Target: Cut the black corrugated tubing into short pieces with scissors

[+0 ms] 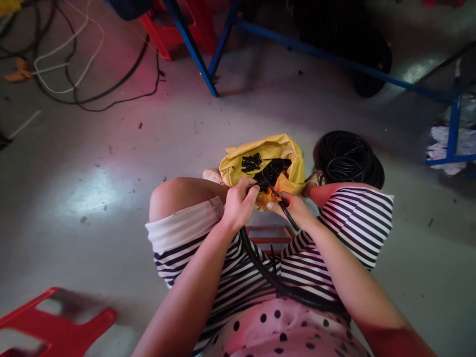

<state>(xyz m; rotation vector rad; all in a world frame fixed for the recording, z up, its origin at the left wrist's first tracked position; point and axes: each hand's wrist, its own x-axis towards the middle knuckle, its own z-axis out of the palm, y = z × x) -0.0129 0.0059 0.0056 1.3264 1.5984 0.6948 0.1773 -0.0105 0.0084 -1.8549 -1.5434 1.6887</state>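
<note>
My left hand (240, 201) is closed around the end of a black tube (260, 265), just over the near rim of a yellow bag (297, 171). From that hand the tube hangs down and curves across my lap to the right. In my right hand (297, 208) is a pair of scissors (288, 214) with dark handles, its blades pointing at the tube end beside my left fingers. Whether the blades touch the tube I cannot tell. Inside the bag lie several short black tube pieces (252, 162), stacked partly at the left and loose in the middle.
A coil of black tubing (349, 158) lies on the floor right of the bag. Blue metal table legs (211, 74) and a red stool (178, 29) stand ahead. Cables (111, 94) sprawl at upper left. Another red stool (63, 327) is at lower left.
</note>
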